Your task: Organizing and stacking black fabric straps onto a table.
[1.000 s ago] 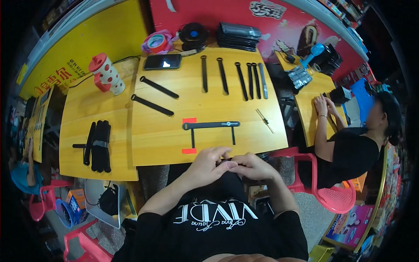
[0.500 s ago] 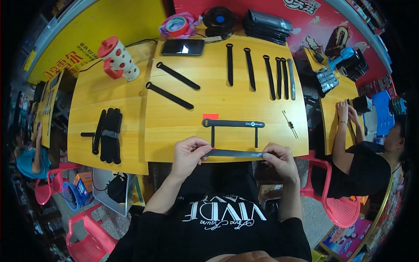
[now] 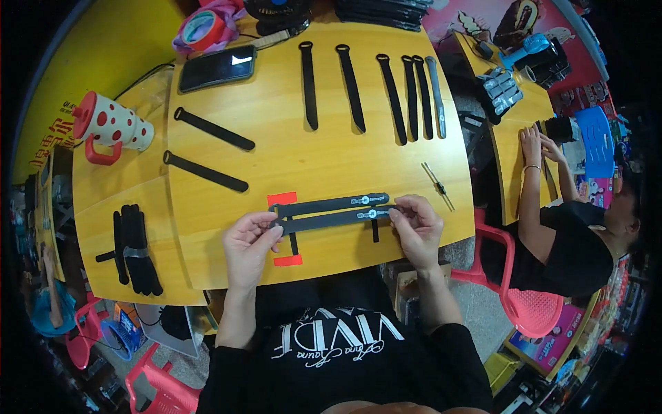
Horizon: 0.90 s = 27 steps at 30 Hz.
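One held strap (image 3: 324, 221): black, drawn level between my hands, just in front of the laid strap (image 3: 327, 205); half a second ago I had it nearer the table's (image 3: 221, 207) front edge, so now the two run side by side, printed ends both rightward.
Left hand (image 3: 249, 241): thumb and fingers pinched together on the left end.
Right hand (image 3: 419, 226): pinched likewise, thumb over the right end.
Strap ends: my fingers hide both tips of the held one.
Gap between straps: hard to judge; I cannot tell whether they touch.
Short black strips (image 3: 294, 244): two, jutting toward me; their far parts are covered.
Red tape marks (image 3: 288, 261): two at the left, the farther partly covered.
Black stack (image 3: 383, 12): cut off by the top edge.
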### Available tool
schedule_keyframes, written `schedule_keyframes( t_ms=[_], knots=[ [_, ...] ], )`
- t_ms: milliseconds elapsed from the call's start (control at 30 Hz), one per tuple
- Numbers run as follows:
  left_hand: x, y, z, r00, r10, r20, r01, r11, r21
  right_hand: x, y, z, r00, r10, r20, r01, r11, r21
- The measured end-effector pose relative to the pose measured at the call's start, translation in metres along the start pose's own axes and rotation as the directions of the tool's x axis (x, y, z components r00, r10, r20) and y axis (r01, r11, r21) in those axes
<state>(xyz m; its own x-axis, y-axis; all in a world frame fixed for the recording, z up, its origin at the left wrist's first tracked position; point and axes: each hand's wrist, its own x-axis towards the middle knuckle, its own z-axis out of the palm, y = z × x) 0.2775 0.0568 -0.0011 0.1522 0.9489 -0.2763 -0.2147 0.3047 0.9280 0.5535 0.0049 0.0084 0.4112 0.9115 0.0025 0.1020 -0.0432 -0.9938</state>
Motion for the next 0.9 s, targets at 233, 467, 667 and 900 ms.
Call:
schedule_keyframes(
  t_ms=[233, 467, 667, 900],
  knots=[
    [0.003, 0.000, 0.002, 0.999, -0.007, -0.038, 0.010, 0.997, 0.072, 0.013, 0.014, -0.005, 0.982, -0.166, 0.089, 0.184, 0.950, -0.251],
    [0.003, 0.001, 0.000, 0.997, -0.013, -0.076, 0.019, 0.996, 0.086, 0.016, 0.017, -0.004, 0.984, -0.162, 0.075, 0.177, 0.947, -0.268],
    [0.003, 0.001, 0.001, 0.995, -0.015, -0.095, 0.028, 0.990, 0.138, 0.017, 0.015, -0.002, 0.979, -0.186, 0.081, 0.202, 0.926, -0.319],
    [0.003, 0.000, 0.004, 0.993, 0.003, -0.121, 0.013, 0.991, 0.133, 0.016, 0.012, -0.001, 0.979, -0.187, 0.076, 0.202, 0.917, -0.343]
  ],
)
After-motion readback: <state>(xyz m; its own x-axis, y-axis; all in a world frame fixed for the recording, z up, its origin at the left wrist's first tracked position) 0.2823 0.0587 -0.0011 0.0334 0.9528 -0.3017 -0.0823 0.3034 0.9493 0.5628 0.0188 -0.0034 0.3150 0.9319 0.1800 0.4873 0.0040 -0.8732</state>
